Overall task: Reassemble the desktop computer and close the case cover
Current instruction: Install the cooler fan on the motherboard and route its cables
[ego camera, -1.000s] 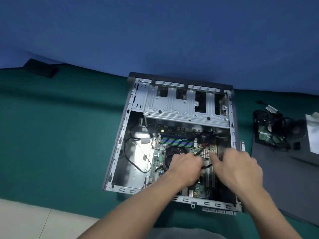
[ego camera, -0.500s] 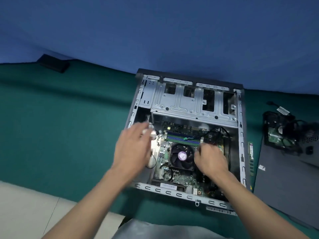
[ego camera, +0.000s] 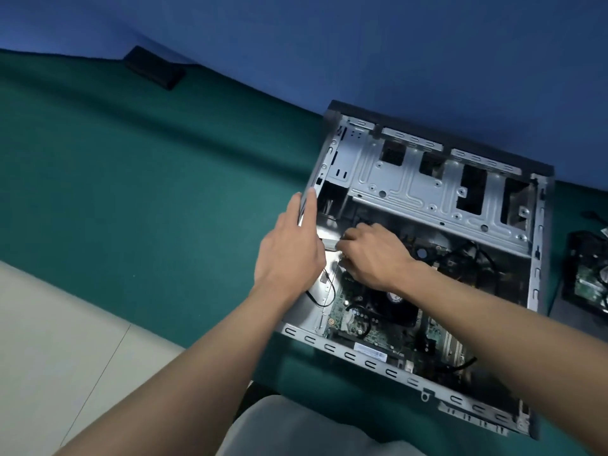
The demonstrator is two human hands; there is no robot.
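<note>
both hands now at the case's left side

right hand (ego camera: 375, 255) fingers have left the board's right side and curl on a small grey connector (ego camera: 330, 244); left hand (ego camera: 291, 255), fingers together, braces the open case (ego camera: 431, 189) on the green worktop (ego camera: 131, 192).

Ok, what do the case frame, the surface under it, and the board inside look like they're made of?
Case frame: bare sheet metal, probably steel, with a dull silver sheen, stamped ribs and punched slots. Surface: looks like green felt or similar cloth, matte with no glare. Board: green printed circuit board, probably fibreglass laminate, studded with small components.
</note>
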